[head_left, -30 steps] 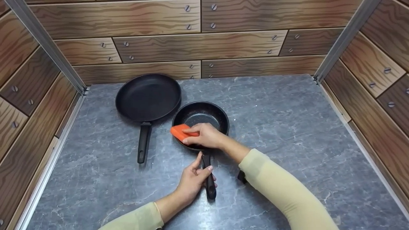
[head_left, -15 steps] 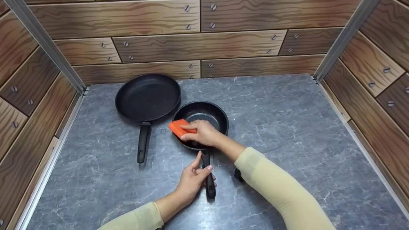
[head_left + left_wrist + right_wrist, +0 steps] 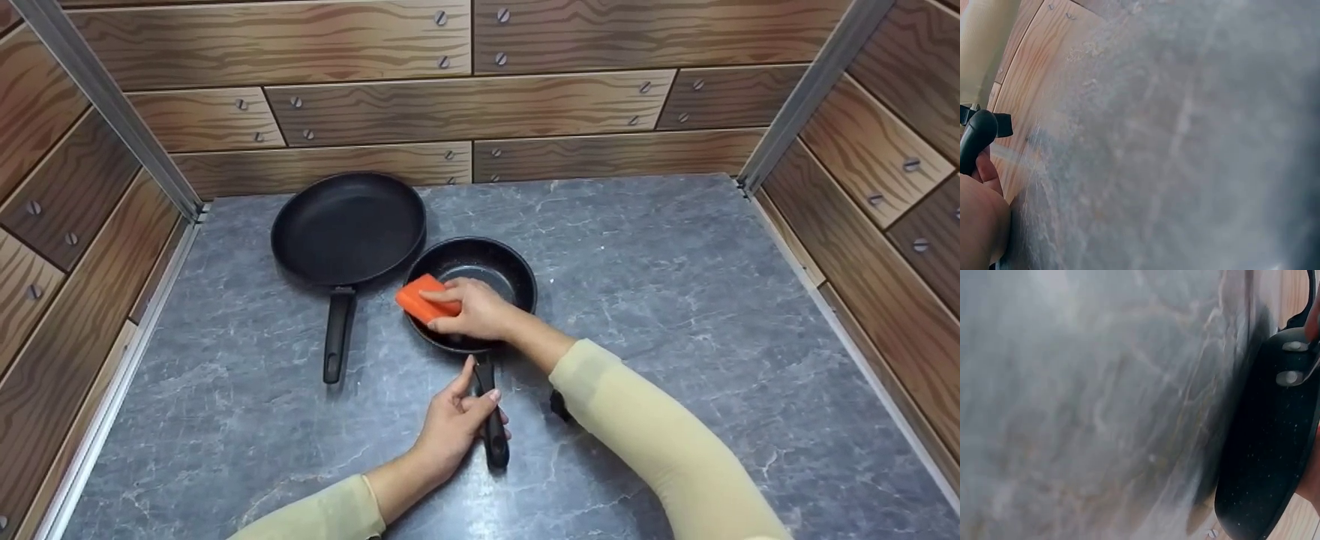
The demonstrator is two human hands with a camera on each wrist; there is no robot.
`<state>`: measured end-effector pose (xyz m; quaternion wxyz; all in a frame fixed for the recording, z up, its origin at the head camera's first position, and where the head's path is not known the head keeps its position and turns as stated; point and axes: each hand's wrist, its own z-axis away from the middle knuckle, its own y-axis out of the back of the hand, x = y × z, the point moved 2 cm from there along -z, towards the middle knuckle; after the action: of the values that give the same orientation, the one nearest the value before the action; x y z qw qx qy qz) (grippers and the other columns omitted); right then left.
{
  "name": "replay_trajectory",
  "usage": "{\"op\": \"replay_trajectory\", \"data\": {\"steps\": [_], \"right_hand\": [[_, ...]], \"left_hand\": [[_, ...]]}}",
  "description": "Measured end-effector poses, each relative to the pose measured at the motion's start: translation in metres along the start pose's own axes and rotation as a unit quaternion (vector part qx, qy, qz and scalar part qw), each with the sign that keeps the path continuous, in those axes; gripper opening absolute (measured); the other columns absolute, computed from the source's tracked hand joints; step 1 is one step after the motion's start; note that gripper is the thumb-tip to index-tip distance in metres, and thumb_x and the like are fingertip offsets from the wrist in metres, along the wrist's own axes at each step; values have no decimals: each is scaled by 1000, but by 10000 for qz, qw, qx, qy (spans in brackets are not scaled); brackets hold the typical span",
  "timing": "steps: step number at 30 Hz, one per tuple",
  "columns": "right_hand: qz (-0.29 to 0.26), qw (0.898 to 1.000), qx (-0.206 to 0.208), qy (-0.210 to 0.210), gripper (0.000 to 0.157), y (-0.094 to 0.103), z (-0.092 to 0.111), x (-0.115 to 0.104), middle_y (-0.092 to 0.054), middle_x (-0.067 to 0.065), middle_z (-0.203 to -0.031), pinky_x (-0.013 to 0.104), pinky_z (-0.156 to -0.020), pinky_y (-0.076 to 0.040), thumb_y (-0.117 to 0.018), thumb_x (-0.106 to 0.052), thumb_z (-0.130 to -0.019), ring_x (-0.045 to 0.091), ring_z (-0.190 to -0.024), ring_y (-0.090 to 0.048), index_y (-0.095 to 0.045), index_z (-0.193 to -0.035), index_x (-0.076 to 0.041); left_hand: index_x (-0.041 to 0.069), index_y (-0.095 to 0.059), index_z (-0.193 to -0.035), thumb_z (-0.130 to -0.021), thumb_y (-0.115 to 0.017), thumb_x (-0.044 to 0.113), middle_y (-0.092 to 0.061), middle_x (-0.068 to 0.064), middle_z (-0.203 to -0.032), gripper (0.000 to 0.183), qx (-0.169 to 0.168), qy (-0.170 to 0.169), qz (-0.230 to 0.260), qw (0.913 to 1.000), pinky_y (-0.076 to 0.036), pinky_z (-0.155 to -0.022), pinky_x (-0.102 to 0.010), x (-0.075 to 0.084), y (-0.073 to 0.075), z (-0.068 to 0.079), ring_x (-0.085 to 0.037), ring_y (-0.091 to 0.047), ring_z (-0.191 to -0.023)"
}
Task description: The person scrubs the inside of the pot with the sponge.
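Note:
A small black speckled frying pan [image 3: 517,274] sits mid-table, its handle [image 3: 495,442] pointing toward me. My left hand [image 3: 448,424] grips that handle, thumb on top and index finger stretched up toward the rim. In the left wrist view the handle's end [image 3: 981,132] pokes out past the hand [image 3: 979,219]. My right hand [image 3: 480,309] pinches an orange sponge [image 3: 424,298] against the left inner wall of the pan. From the right wrist the pan's outer side [image 3: 1266,444] and its rivets [image 3: 1292,377] show; the sponge is hidden there.
A larger black frying pan [image 3: 349,229] stands at the back left, close beside the small one, its handle [image 3: 340,337] toward me. Wood-patterned walls [image 3: 375,112] enclose the grey marbled table [image 3: 637,247] at the back and both sides.
My right hand has slid the sponge a little up and left along the pan's left wall. The left hand and both pans stay in place.

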<state>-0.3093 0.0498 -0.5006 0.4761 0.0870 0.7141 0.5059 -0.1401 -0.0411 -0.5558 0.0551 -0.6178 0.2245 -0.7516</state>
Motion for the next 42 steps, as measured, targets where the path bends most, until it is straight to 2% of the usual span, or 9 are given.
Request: {"op": "replay_trajectory", "data": {"steps": [5,11,17,24,29,36,39,42], "right_hand": [[304,9989,0,354,60,3,-5,6,-51,21,-155,52,-118,-33,-79,-39,-93,36,-142,-49,-63,-149,-26],[777,9941,-121,742,62,5,-8,9,-48,25,-158,53,-117,-35,-78,-41,-95,38,-145,-48,-60,-153,-27],[917,9930,-248,698,66,4,-10,10,-47,26,-157,55,-115,-37,-78,-43,-95,39,-144,-47,-56,-156,-31],[1192,9894,-68,825,66,7,-14,10,-48,21,-154,52,-116,-36,-81,-39,-91,37,-138,-47,-58,-154,-34],[1620,9804,132,1110,65,16,-18,6,-45,19,-156,49,-117,-34,-81,-38,-92,35,-138,-44,-57,-153,-37],[2187,9614,538,1581,65,28,-21,9,-45,23,-153,52,-119,-32,-86,-32,-89,39,-139,-43,-63,-150,-34],[2430,9526,552,1743,63,30,-22,11,-45,26,-151,52,-122,-31,-86,-28,-88,40,-139,-43,-66,-147,-32],[2656,9459,421,1814,60,29,-23,12,-43,27,-150,50,-120,-36,-86,-26,-88,42,-138,-44,-68,-146,-30]], "left_hand": [[6,-9,-170,-105,-66,10,-73,-10,-76,87,-16,-40,-5,10000,-64,-67,-36,-1,0,0,-22,-75,-63],[5,-7,-170,-106,-66,9,-73,-9,-76,87,-18,-82,79,9999,-64,-67,-35,-1,0,0,-21,-75,-63],[6,-6,-170,-106,-66,8,-73,-9,-76,88,-20,-97,167,9998,-64,-67,-36,-2,1,0,-22,-75,-64],[6,-8,-170,-106,-67,9,-74,-9,-77,88,34,-46,101,9999,-64,-68,-36,-1,1,1,-21,-75,-63],[6,-9,-170,-105,-68,11,-74,-10,-78,88,89,-93,94,9999,-64,-67,-34,0,0,0,-21,-75,-62],[6,-11,-170,-105,-68,9,-74,-9,-77,87,117,-129,98,9998,-63,-65,-32,-2,-1,0,-20,-74,-61],[6,-12,-170,-104,-68,9,-74,-9,-77,87,143,-122,62,9998,-63,-64,-32,-3,0,0,-20,-74,-61],[6,-12,-170,-104,-68,8,-74,-10,-76,87,168,-126,77,9998,-63,-64,-32,-2,0,0,-20,-74,-61]]}}
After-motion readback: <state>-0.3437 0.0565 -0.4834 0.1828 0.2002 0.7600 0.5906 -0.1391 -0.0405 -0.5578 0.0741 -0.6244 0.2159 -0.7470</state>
